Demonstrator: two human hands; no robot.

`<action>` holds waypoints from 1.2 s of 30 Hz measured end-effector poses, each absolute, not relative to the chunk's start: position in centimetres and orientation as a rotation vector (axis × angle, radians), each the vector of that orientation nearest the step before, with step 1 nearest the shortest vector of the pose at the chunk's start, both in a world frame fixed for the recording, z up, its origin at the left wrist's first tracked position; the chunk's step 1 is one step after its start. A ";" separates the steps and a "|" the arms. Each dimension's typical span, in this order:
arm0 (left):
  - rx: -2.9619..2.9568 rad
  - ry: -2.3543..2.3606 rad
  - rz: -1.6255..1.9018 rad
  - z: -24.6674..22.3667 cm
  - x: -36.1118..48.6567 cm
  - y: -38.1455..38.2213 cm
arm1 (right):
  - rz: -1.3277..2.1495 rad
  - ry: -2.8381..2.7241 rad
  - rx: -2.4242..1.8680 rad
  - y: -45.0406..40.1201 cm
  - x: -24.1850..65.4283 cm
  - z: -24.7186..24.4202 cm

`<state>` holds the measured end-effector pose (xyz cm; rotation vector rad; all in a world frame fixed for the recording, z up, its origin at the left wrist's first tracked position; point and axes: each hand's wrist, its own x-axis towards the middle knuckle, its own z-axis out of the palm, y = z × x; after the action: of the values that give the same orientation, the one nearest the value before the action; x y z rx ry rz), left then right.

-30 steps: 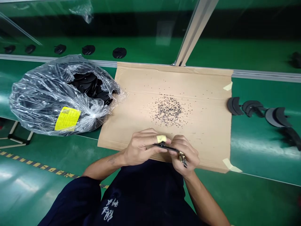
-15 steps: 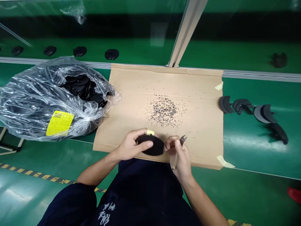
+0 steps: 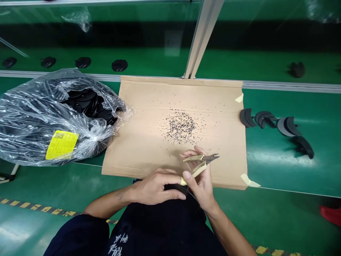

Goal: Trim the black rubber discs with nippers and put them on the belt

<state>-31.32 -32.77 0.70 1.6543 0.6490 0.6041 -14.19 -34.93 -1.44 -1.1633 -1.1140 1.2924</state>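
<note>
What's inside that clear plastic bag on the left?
A gap in the clear plastic bag shows heaped black pieces with curved edges. Elsewhere, its creases and glare leave only dark shapes, and the yellow label hides what's directly behind it. The bottom can't be seen.

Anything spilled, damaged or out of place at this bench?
Small black bits lie scattered across the cardboard sheet, resembling a spill, though possibly ordinary debris. At left, the plastic bag has a ragged opening exposing black parts, as if torn. The pliers in the right hand show no obvious damage.
</note>
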 end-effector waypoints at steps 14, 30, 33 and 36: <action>1.772 0.971 0.971 -0.2 -33.9 -29.8 | 0.833 -1.987 -1.234 -31.0 -9.5 -0.3; 1.823 0.947 0.986 -1.2 -33.3 -27.8 | 0.423 -2.429 -0.996 -27.1 -8.6 0.4; 1.815 0.959 1.006 -1.4 -33.2 -27.7 | 0.384 -2.474 -0.970 -26.9 -8.5 0.5; 1.816 0.967 1.042 -1.7 -33.0 -27.7 | 0.288 -2.540 -0.985 -26.8 -8.6 0.7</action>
<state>-33.03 -27.74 -1.74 1.8162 0.9669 1.0415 -8.65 -26.82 0.65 -0.9854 -2.5395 0.2878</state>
